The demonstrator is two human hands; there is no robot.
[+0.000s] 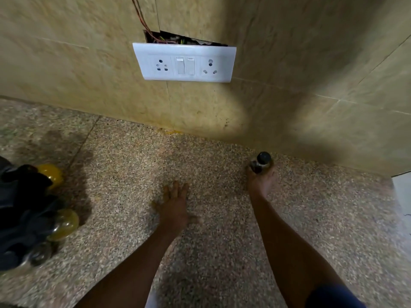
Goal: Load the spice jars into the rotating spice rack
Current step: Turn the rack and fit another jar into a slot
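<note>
My right hand [262,181] reaches far across the speckled counter [133,165] and is shut on a small clear spice jar [260,162] with a black lid, close to the tiled wall. My left hand [175,204] is flat over the counter's middle with fingers spread and holds nothing. At the left edge stands the black rotating spice rack [20,210]. It carries jars with yellow contents [50,173] [64,223] and a darker jar [39,254] low on its near side. The frame is blurred by motion.
A white switch and socket plate [184,63] hangs on the beige tiled wall [289,85], with loose wires showing above it. A white object [402,192] sits at the right edge of the counter. A yellow stain [169,131] lies at the wall's foot.
</note>
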